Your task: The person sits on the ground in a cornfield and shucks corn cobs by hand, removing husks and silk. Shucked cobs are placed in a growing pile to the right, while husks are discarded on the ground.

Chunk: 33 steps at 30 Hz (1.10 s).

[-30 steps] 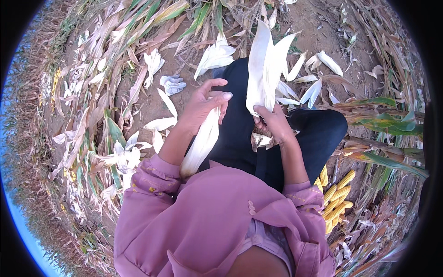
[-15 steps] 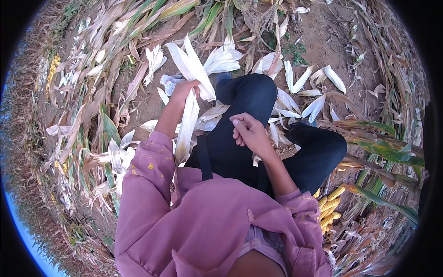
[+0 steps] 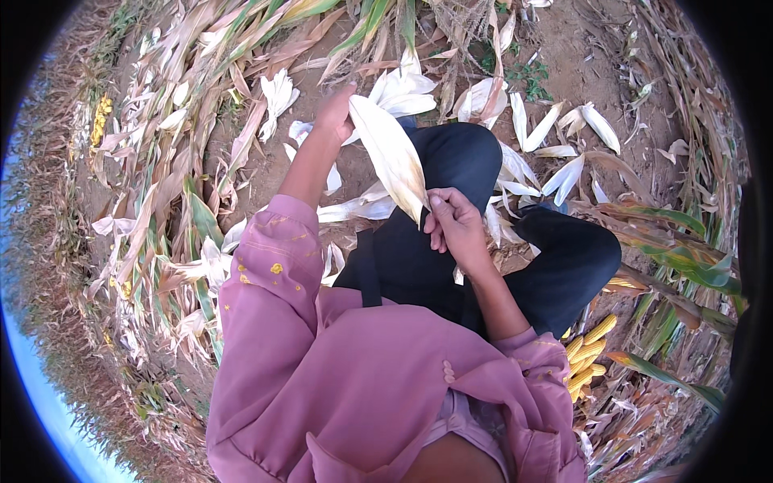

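Observation:
A corn ear in pale husk (image 3: 388, 153) slants across my dark trousers, its browned tip pointing down toward my right hand. My left hand (image 3: 336, 114) is closed around its far end, the fingers partly hidden behind the husk. At the tip, my right hand (image 3: 457, 224) has thumb and fingers pinched together against the husk. The leaves look wrapped, and no yellow kernels show on this ear. Below my left hand, loose pale husks (image 3: 358, 209) lie on the ground beside my leg.
Bare yellow corn cobs (image 3: 586, 358) are piled to my right, beside my hip. Dry stalks with green-brown leaves (image 3: 684, 262) stick in from the right. Stripped husks (image 3: 535, 125) litter the soil ahead. More yellow cobs (image 3: 101, 121) lie far left among dry leaves.
The husked ear has swung from hanging along my left forearm to slanting toward my right hand. My left hand moved forward, and my right hand came right and now touches the tip.

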Available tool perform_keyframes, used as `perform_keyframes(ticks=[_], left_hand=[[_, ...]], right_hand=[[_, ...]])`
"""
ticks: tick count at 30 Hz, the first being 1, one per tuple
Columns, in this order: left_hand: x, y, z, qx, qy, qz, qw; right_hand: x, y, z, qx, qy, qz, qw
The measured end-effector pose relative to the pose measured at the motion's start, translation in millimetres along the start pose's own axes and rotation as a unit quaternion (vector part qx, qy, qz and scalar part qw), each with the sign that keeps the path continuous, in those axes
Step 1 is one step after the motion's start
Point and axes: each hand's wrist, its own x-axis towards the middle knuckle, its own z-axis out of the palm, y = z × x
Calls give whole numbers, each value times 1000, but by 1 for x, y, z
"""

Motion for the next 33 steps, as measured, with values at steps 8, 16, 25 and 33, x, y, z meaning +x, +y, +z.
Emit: perform_keyframes(ticks=[8,16,25,33], left_hand=[[-89,12,70,33,-141,12,989],[-138,-29,112,167,-213,-17,962],[-149,-61,129,208,-244,-10,947],[-192,-68,134,227,-300,13,927]], right_hand=[[-11,-12,-9,-235,171,-381,878],[-39,-27,-43,-359,216,-445,791],[-75,-29,-56,-498,143,-491,700],[-67,-2,-73,-49,277,-392,876]])
